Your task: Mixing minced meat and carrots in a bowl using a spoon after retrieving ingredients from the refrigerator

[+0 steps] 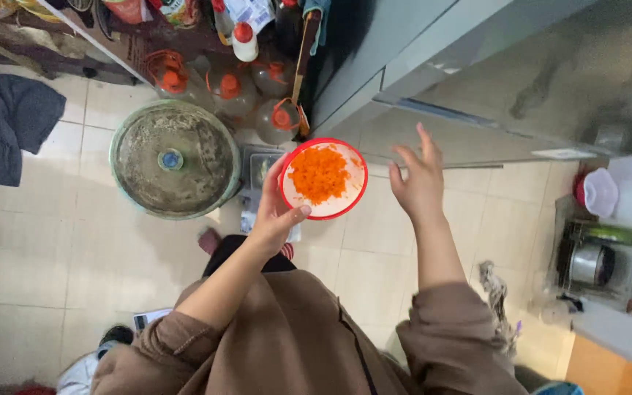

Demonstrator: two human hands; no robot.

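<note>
My left hand (pixel 276 212) grips a red-rimmed white bowl (pixel 351 199) from its left edge, thumb on the rim. Inside the bowl lies a heap of finely chopped orange carrot (pixel 319 174). My right hand (pixel 418 179) hovers just to the right of the bowl with its fingers spread, holding nothing and not touching the rim. Both arms wear brown sleeves, and I look straight down at the tiled floor.
A large round grey-green lidded container (pixel 174 158) stands on the floor to the left. Several big bottles with orange caps (pixel 230 86) crowd behind it. A grey cabinet edge (pixel 433 80) runs along the upper right; a rack holding a metal pot (pixel 591 265) sits at the right.
</note>
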